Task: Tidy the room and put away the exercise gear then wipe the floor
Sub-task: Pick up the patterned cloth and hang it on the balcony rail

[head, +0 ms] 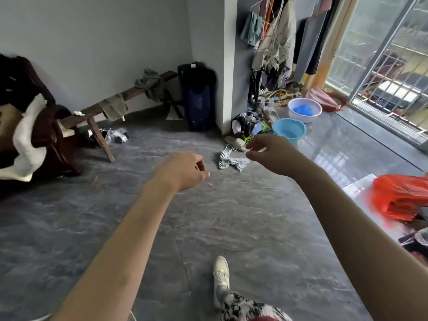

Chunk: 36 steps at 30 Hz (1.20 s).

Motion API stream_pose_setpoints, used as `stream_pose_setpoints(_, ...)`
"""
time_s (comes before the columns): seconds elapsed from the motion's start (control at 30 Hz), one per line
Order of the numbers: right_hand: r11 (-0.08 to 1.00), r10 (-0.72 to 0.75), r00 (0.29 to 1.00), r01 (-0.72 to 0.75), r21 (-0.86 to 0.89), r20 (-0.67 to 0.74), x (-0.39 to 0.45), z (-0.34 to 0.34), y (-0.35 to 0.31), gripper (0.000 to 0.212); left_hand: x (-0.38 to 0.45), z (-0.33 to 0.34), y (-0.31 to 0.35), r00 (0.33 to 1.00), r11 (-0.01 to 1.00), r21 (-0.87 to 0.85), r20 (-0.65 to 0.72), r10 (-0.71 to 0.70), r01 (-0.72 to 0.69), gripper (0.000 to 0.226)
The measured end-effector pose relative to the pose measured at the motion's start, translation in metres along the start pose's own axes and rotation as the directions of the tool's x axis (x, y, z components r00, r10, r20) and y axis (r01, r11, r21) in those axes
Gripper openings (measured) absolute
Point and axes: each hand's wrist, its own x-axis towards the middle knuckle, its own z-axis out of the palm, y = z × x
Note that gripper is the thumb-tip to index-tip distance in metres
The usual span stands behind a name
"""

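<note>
- While the person strides forward, a white shoe [221,273] is planted on the grey floor [254,228], which looks glossy and may be slick; a hurried step could slip.
- Nearer the right edge, an orange plastic bag [400,198] lies on a pale counter [357,189], well apart from both hands.
- Ahead of the arms, the left hand [186,170] hangs in the air with its fingers [203,173] curled inward, gripping nothing that I can see.
- Beyond it, the right hand [269,155] reaches out with its fingers [253,145] loosely parted and relaxed, touching nothing.
- Just past that hand, a crumpled patterned garment [232,161] lies on the floor, likely the next thing to pick up; a loose grab could leave part of it trailing.
- Behind it, a slipper [236,142], a pile of clothes [249,126] and a blue basin [289,129] crowd the foot of the pillar, so a careless reach could knock the basin.
- Farther left, a wooden bench [97,113] draped with cloths leans against the wall.
- No exercise gear is clearly identifiable; I cannot tell where it is.
</note>
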Motion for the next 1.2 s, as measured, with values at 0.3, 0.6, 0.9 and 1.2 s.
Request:
stream_pose_setpoints(0.3, 0.997, 0.066, 0.997, -0.064, 0.032, -0.045, 0.183, 0.014, -0.004, 0.019, 0.184, -0.086, -0.043, 1.0, 0.997, 0.079, 0.027, 0.013, -0.015, 0.018)
stream_pose_setpoints(0.6, 1.0, 0.022, 1.0, -0.022, -0.001, 0.018, 0.365, 0.051, -0.034, 0.007, 0.325, -0.13, -0.135, 0.989, 0.996, 0.09, 0.143, -0.034, 0.021, 0.021)
stream_pose_setpoints(0.9, 0.989, 0.142, 0.988, -0.143, -0.021, -0.061, 0.492, 0.095, -0.05, 0.007, 0.47, -0.157, -0.225, 0.981, 0.996, 0.088, 0.194, 0.006, -0.024, 0.012)
stream_pose_setpoints(1.2, 0.922, 0.384, 0.886, -0.356, 0.151, -0.258, 0.593, 0.147, -0.084, 0.013, 0.614, -0.204, -0.304, 0.947, 0.979, 0.142, 0.305, 0.099, -0.148, 0.015)
